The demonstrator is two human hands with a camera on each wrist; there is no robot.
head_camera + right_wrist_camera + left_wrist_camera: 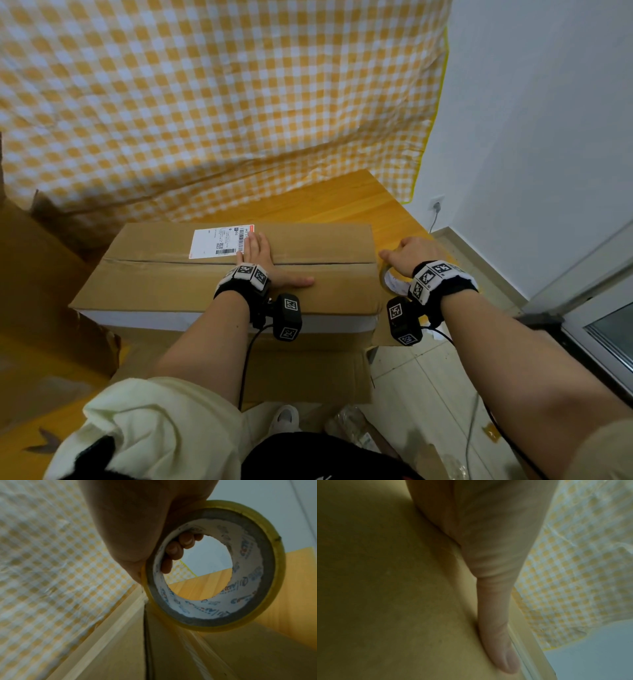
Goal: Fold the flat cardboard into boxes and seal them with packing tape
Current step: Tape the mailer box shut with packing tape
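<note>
Cardboard box (233,270) sits on tabletop (342,202); left hand (270,260) spread flat across seam, right hand (411,255) gripping tape roll (214,566) at box's right end. Risk: flaps springing apart if left hand lifts, tape running off-seam.

box (164,277) on table (346,198), label (219,241) on box top toward rear, left hand (265,260) flat on box top across seam, right hand (412,255) with tape (390,282) at box's right end, cloth (205,102) behind
</note>
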